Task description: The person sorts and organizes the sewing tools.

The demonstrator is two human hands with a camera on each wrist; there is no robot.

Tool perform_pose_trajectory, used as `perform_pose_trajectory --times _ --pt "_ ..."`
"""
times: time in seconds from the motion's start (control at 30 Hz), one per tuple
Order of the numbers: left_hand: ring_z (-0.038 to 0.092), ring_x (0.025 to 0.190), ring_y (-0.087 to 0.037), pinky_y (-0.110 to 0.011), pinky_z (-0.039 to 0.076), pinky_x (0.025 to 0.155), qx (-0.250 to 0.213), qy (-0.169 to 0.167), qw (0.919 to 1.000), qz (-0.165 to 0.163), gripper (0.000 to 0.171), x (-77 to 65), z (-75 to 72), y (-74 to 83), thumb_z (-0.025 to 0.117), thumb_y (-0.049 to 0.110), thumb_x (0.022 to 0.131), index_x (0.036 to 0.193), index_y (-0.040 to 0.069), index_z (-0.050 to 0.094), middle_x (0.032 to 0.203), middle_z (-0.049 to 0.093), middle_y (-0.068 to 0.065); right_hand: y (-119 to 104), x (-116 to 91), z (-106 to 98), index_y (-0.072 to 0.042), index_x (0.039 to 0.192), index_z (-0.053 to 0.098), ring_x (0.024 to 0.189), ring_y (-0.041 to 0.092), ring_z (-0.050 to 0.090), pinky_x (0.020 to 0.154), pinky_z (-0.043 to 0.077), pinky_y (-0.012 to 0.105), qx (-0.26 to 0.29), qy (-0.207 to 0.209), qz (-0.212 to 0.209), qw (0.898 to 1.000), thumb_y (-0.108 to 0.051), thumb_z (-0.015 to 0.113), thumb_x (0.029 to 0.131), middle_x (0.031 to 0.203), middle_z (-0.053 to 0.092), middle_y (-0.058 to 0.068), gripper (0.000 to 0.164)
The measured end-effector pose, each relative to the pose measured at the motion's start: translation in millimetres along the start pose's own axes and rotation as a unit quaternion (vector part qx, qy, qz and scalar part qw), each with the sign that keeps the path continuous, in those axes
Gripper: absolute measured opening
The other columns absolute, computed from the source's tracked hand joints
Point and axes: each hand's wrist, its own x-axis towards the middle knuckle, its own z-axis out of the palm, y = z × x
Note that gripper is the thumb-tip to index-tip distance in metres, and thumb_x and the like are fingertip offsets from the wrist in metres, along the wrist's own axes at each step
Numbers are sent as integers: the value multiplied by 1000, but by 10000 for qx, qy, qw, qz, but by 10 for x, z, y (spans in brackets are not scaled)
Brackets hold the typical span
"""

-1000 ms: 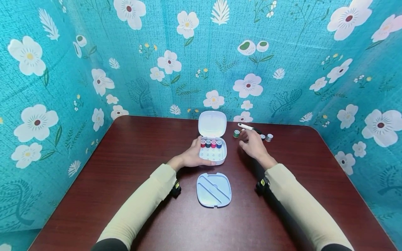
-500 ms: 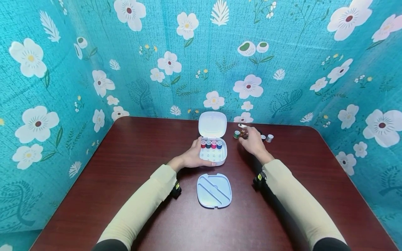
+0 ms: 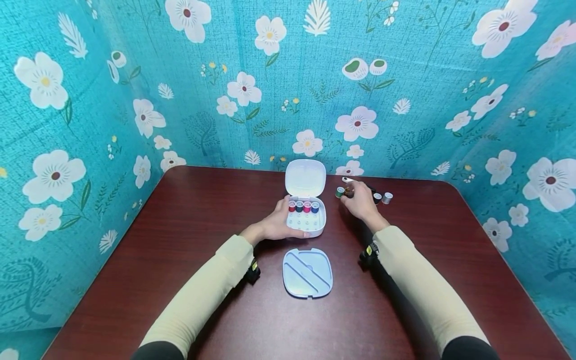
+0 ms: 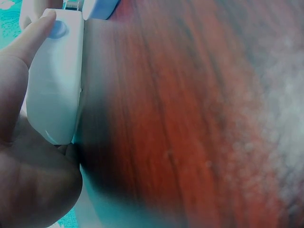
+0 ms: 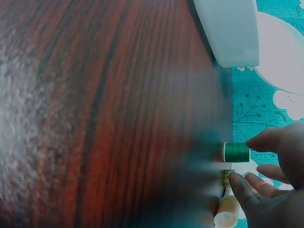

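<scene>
My left hand (image 3: 275,224) holds a small white sewing box (image 3: 319,231) at its left side, thumb along the front wall. The box's lid (image 3: 306,177) stands up. Inside, red, dark, pink and blue thread spools (image 3: 307,207) fill the back row, with bare pegs in front. My right hand (image 3: 361,202) reaches among loose spools, fingers curved and spread apart. In the right wrist view, one fingertip is right at the end of a green thread spool (image 5: 236,152). The thumb is beside a small gold item (image 5: 226,178), near a tan spool (image 5: 227,209).
A light blue divided tray (image 3: 308,273) lies in front of the box. Right of my right hand stand a black spool (image 3: 377,199) and a grey spool (image 3: 387,198). A slim white-and-black tool (image 3: 346,179) lies behind that hand, partly hidden. Flowered cloth hangs behind the table.
My right hand has shifted slightly left toward the green spool, uncovering more of the black spool and covering more of the white-and-black tool. My left hand keeps its hold on the box.
</scene>
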Motion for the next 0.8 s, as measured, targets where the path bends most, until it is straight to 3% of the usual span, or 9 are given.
perform_pose_trajectory --times 0.8 --pt "31 142 -28 -45 33 117 1 -23 10000 -43 136 -9 6 6 86 55 74 163 11 -7 162 12 -13 14 91 59 8 138 54 114 38 61 95 51 51 94 -91 0 9999 -8 67 95 130 60 26 47"
